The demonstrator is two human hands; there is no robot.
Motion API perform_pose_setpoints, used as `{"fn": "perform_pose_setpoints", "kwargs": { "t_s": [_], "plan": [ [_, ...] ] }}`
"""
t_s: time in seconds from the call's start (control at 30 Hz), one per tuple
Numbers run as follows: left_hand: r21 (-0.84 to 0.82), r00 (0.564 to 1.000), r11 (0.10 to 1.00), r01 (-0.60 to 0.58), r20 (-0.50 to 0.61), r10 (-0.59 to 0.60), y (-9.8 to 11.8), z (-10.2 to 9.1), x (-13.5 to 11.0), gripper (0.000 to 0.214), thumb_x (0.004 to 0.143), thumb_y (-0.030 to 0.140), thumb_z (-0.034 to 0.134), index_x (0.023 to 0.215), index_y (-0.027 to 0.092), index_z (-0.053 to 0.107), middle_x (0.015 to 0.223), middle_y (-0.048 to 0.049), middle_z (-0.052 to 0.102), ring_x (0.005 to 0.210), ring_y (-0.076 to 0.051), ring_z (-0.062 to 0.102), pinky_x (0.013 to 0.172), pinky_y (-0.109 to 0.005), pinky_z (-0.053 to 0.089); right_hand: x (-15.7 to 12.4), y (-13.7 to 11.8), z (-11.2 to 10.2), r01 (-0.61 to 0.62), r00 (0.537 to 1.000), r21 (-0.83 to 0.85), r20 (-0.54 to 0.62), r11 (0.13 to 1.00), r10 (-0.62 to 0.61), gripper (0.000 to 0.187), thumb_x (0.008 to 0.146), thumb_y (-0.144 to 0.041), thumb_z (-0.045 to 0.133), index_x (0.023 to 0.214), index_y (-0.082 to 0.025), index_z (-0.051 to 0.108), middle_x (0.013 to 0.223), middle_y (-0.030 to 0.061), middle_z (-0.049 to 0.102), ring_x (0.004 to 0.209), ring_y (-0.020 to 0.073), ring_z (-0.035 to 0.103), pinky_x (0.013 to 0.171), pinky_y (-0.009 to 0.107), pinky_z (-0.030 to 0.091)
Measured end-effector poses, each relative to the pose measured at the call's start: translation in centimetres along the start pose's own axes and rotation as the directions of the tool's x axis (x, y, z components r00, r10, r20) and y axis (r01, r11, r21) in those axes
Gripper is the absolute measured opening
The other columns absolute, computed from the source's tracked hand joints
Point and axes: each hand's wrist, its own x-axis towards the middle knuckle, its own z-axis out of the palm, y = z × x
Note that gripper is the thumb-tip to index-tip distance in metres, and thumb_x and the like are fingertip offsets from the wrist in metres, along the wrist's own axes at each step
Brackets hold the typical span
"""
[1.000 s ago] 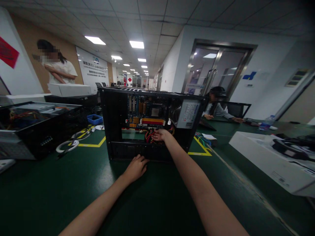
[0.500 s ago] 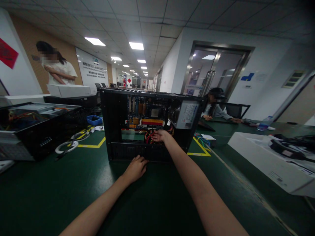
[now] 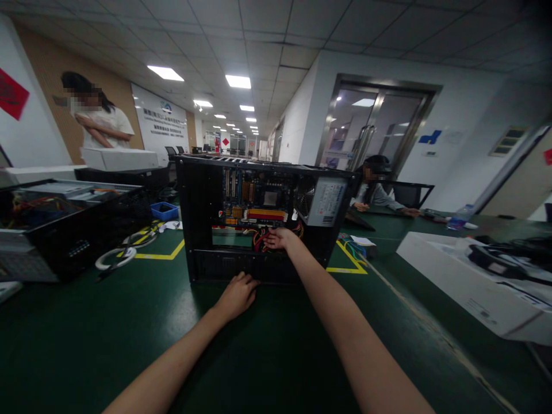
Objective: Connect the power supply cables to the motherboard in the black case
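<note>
An open black computer case (image 3: 267, 267) stands upright on the green table, its inside facing me. Within it are a motherboard (image 3: 235, 187) with red and yellow memory slots, and a power supply (image 3: 326, 201) at the upper right. My right hand (image 3: 278, 238) reaches into the lower opening, fingers curled around a bundle of coloured power cables (image 3: 260, 238); the fingertips are partly lost among the wires. My left hand (image 3: 239, 293) lies palm down at the foot of the case, fingers loosely stretched and touching its lower edge, holding nothing.
On the left lies another open case (image 3: 56, 241), near a coiled white cable (image 3: 116, 259) and a blue tray (image 3: 164, 210). A white box (image 3: 452, 282) with black cables is on the right. Yellow tape (image 3: 161, 256) marks the table. One person stands far left; another sits behind at right.
The view has shifted very slightly. Both hands and the case keep nearly the same places, with my right hand still at the cables.
</note>
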Motion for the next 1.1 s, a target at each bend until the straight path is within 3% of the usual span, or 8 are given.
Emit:
{"fn": "perform_pose_setpoints", "kwargs": {
  "t_s": [0.6, 0.8, 0.93, 1.1],
  "plan": [
    [0.007, 1.000, 1.000, -0.005, -0.002, 0.005, -0.1, 0.0, 0.1, 0.029, 0.081, 0.018, 0.045, 0.109, 0.020, 0.052, 0.093, -0.0058, 0.053, 0.091, -0.020, 0.045, 0.083, -0.033, 0.037, -0.8, 0.1, 0.2, 0.021, 1.000, -0.065, -0.016, 0.998, -0.022, 0.012, 0.086, -0.021, 0.040, 0.075, -0.017, 0.039, 0.077, 0.0012, 0.049, 0.067, 0.0095, 0.054, 0.055, 0.025, 0.047],
    [0.013, 1.000, 1.000, 0.003, 0.005, -0.003, -0.1, 0.0, 0.1, 0.029, 0.081, 0.018, 0.044, 0.109, 0.020, 0.052, 0.092, -0.0062, 0.054, 0.091, -0.021, 0.045, 0.081, -0.033, 0.037, -1.1, 0.5, 0.2, 0.027, 0.999, -0.210, 0.030, 0.977, -0.021, 0.015, 0.085, -0.025, 0.043, 0.073, -0.016, 0.039, 0.065, -0.0014, 0.048, 0.056, 0.0084, 0.053, 0.053, 0.023, 0.047],
    [0.005, 1.000, 1.000, 0.010, 0.023, -0.010, 0.0, -0.1, 0.0, 0.030, 0.081, 0.018, 0.043, 0.110, 0.020, 0.052, 0.094, -0.0065, 0.053, 0.093, -0.021, 0.045, 0.084, -0.034, 0.036, -1.4, 0.9, 0.6, 0.078, 0.997, -0.423, 0.029, 0.903, -0.073, 0.016, 0.082, -0.025, 0.049, 0.071, -0.016, 0.040, 0.057, -0.0037, 0.048, 0.048, 0.0082, 0.052, 0.053, 0.025, 0.047],
    [-0.010, 1.000, 1.000, 0.010, 0.019, -0.010, 0.1, -0.2, 0.0, 0.030, 0.082, 0.018, 0.042, 0.111, 0.020, 0.051, 0.096, -0.0065, 0.053, 0.094, -0.021, 0.045, 0.085, -0.035, 0.036, -2.3, 1.3, 1.0, 0.139, 0.989, -0.715, 0.063, 0.686, -0.135, 0.017, 0.078, -0.022, 0.054, 0.065, -0.013, 0.048, 0.053, -0.0023, 0.052, 0.041, 0.0060, 0.049, 0.046, 0.019, 0.039]
  ]
}}
